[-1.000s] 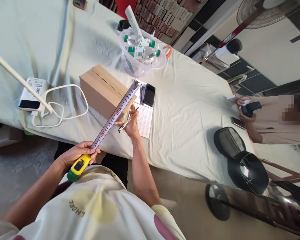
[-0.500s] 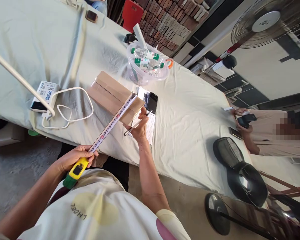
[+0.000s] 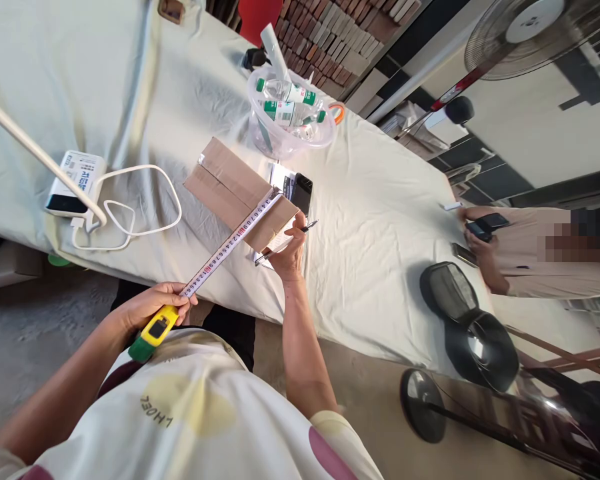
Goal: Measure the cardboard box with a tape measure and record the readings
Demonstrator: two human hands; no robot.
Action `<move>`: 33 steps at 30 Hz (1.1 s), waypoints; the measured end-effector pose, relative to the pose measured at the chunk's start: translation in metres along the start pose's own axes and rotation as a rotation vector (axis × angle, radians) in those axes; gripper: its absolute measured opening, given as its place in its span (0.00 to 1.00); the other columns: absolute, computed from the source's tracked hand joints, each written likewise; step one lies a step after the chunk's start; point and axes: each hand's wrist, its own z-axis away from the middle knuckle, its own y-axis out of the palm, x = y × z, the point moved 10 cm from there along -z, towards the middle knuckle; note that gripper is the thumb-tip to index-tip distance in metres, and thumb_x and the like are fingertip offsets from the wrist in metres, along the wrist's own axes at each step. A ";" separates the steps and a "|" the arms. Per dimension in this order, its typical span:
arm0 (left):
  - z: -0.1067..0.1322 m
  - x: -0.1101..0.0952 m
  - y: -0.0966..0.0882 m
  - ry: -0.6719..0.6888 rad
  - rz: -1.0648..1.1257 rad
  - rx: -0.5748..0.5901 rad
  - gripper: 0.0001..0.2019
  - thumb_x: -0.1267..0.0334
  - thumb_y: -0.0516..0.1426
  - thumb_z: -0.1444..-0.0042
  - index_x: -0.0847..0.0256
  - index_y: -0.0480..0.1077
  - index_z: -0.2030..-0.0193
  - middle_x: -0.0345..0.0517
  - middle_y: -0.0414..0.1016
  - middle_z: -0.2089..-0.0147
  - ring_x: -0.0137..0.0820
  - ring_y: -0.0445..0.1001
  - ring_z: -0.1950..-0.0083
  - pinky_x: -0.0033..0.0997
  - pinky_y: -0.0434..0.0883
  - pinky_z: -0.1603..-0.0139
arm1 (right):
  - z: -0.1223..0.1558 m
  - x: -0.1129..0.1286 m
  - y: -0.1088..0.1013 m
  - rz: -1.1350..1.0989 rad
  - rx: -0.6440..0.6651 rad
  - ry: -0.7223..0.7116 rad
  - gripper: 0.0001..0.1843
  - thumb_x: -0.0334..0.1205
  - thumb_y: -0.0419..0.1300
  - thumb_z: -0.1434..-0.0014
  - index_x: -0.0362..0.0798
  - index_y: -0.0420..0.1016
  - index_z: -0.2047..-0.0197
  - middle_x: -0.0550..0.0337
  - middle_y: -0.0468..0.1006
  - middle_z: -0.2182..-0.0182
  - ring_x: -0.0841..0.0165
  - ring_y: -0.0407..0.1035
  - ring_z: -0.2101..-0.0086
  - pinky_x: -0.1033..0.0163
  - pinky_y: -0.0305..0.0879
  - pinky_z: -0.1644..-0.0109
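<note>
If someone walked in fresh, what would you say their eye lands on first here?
The tape measure stands out, its blade stretched from the left hand at lower left up to the cardboard box at the centre. The right hand, gripping a pen, meets the box's near corner, and a clear tub of bottles sits behind.

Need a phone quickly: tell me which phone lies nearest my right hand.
The black phone on the paper by the box, just past the right hand; the others are by the co-worker.

Cream shirt (image 3: 195, 413), yellow and pink spots
</note>
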 end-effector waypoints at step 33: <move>0.008 -0.124 0.000 -0.019 -0.851 -0.143 0.07 0.68 0.63 0.46 0.68 0.81 0.62 0.40 0.71 0.79 0.27 0.66 0.78 0.20 0.61 0.78 | 0.042 -0.019 -0.104 -0.723 0.164 0.813 0.31 0.56 0.74 0.54 0.57 0.66 0.53 0.63 0.76 0.62 0.66 0.72 0.64 0.60 0.71 0.62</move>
